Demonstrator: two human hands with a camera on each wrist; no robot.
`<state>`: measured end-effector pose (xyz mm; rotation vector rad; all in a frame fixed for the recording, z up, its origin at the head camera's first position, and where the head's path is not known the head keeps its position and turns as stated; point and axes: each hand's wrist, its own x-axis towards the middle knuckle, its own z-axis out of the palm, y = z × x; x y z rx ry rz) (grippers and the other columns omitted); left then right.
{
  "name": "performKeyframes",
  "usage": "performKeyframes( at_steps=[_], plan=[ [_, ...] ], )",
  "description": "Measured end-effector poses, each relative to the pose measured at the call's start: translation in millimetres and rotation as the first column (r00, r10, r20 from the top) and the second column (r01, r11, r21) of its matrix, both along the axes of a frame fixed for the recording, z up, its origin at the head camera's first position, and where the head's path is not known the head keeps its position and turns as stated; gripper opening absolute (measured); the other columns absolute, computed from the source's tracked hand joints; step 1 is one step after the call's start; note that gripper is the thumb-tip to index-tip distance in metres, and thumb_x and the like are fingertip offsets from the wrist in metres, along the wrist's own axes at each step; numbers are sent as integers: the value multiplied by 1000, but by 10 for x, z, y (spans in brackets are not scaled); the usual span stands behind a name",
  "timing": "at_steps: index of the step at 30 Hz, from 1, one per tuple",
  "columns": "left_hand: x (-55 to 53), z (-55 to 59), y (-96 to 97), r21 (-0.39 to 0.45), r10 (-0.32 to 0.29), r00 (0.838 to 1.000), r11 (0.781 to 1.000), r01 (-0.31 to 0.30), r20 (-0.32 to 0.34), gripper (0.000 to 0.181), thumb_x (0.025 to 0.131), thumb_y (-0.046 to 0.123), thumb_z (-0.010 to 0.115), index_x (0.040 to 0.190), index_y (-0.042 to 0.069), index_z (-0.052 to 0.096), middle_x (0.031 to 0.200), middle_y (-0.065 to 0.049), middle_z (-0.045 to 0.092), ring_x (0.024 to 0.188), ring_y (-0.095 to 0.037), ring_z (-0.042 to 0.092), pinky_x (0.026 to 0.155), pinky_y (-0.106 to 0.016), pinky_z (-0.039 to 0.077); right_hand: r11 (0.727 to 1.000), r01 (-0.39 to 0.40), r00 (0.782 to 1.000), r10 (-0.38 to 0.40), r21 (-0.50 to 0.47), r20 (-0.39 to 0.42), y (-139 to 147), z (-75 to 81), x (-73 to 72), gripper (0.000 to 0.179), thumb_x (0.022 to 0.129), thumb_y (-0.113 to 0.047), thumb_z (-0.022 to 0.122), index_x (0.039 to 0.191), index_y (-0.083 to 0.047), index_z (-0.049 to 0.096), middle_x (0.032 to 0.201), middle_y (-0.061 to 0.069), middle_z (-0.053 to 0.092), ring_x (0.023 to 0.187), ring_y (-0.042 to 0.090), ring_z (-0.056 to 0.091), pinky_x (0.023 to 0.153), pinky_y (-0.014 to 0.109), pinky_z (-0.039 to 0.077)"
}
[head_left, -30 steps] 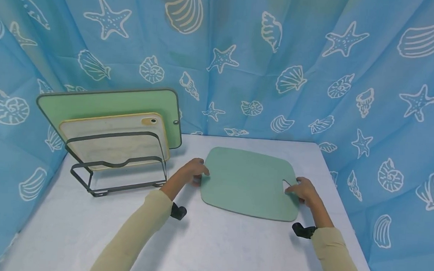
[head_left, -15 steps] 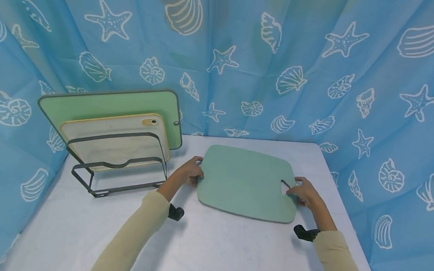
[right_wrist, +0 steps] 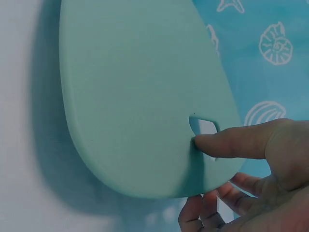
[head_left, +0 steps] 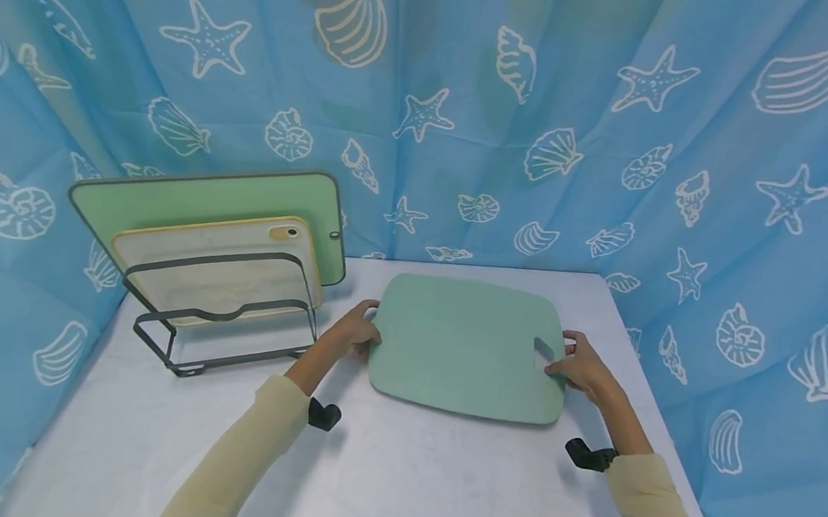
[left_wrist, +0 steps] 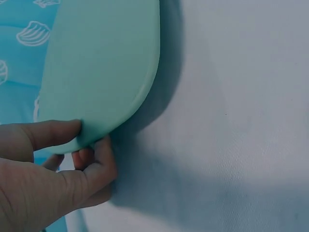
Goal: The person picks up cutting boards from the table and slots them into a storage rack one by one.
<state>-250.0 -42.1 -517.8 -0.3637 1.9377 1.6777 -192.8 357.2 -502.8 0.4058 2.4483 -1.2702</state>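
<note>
A plain green cutting board [head_left: 462, 347] with rounded corners is held level by both hands, its shadow falling on the table. My left hand [head_left: 355, 332] pinches its left edge; in the left wrist view the thumb lies on top and curled fingers [left_wrist: 104, 166] sit beneath. At the other end, my right hand [head_left: 582, 366] grips the edge by the handle cutout [right_wrist: 205, 129]. The right wrist view has that thumb [right_wrist: 236, 141] across the cutout, with fingers under the board.
On the left of the white table [head_left: 402, 476] stands a dark wire rack [head_left: 240, 355]. It holds a large green board [head_left: 249, 195] with a grey rim and a smaller pale board [head_left: 224, 268] with a yellow rim. A blue shell-print curtain [head_left: 463, 120] hangs behind.
The green cutting board has shifted left and been raised, its shadow now showing more. The left hand has moved left along with it; the right hand keeps its grip.
</note>
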Motion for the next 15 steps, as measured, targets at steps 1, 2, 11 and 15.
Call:
performKeyframes(
  at_steps=[1, 2, 11, 15],
  plan=[
    [11, 17, -8, 0, 2, 1000, 1000, -2, -6, 85, 81, -23, 55, 152, 21, 38, 146, -24, 37, 123, -40, 49, 86, -49, 54, 1000, -8, 1000, 8, 4, -2, -5, 13, 10, 90, 89, 0, 70, 154, 5, 9, 133, 29, 33, 113, 41, 48, 75, 40, 50],
    [18, 34, -16, -2, 0, 1000, 1000, 0, -14, 85, 81, -22, 56, 151, 22, 38, 147, -23, 36, 123, -39, 49, 86, -49, 53, 1000, -15, 1000, 15, 7, -3, -9, 24, 20, 90, 89, 0, 69, 155, 4, 8, 134, 29, 32, 114, 42, 47, 75, 41, 51],
    [40, 201, -94, 3, -26, 995, 1000, 26, -99, 84, 84, -20, 58, 153, 23, 36, 115, -17, 48, 104, -32, 54, 84, -47, 54, 1000, -17, 999, 17, 8, -47, -32, 76, 113, 91, 88, 2, 68, 155, 3, 7, 137, 29, 30, 119, 46, 47, 81, 47, 55],
    [82, 350, -118, 8, -31, 990, 999, 32, -140, 84, 84, -20, 58, 153, 22, 35, 95, -9, 43, 87, -24, 47, 72, -41, 49, 1000, -13, 996, 12, -4, -88, -30, 141, 161, 91, 88, 0, 69, 155, 3, 7, 137, 29, 31, 119, 46, 46, 84, 48, 55]
  ],
)
